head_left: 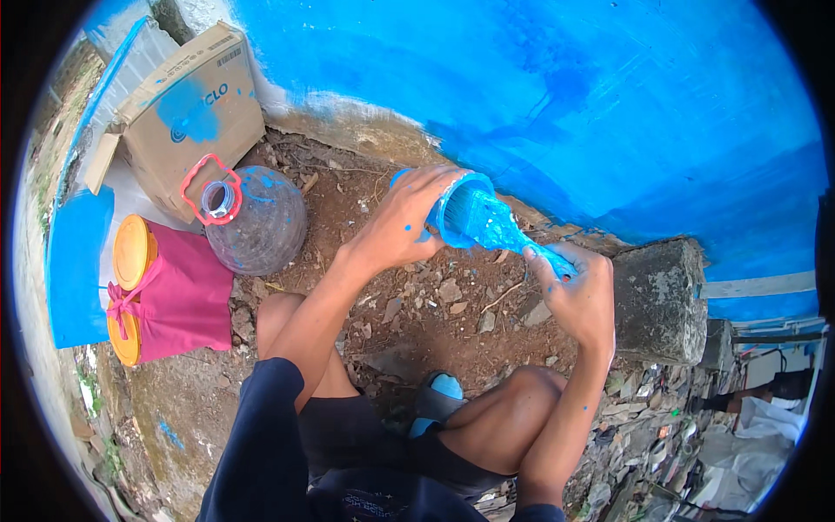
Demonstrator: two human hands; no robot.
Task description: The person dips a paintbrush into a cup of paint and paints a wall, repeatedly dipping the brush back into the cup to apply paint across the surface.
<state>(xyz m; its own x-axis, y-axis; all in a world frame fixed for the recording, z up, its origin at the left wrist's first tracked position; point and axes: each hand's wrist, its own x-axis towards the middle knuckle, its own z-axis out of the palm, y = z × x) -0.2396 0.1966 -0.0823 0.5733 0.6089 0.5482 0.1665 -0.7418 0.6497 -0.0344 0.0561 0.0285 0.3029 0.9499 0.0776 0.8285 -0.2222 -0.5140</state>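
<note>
My left hand is wrapped around a small blue paint cup, which is tipped on its side with its mouth toward the right. In my right hand is the handle of a paintbrush coated in blue paint. The bristles reach into the cup's mouth, and paint covers them and the rim. Spots of blue paint mark my left hand. Beyond both hands stands a wall painted in uneven blue, with a bare brownish strip along its lower left edge.
A cardboard box with a blue smear leans at the far left. Nearby stand a large clear jug with a red handle and a pink cloth bundle with yellow lids. A concrete block sits right of my hand. Stones litter the soil.
</note>
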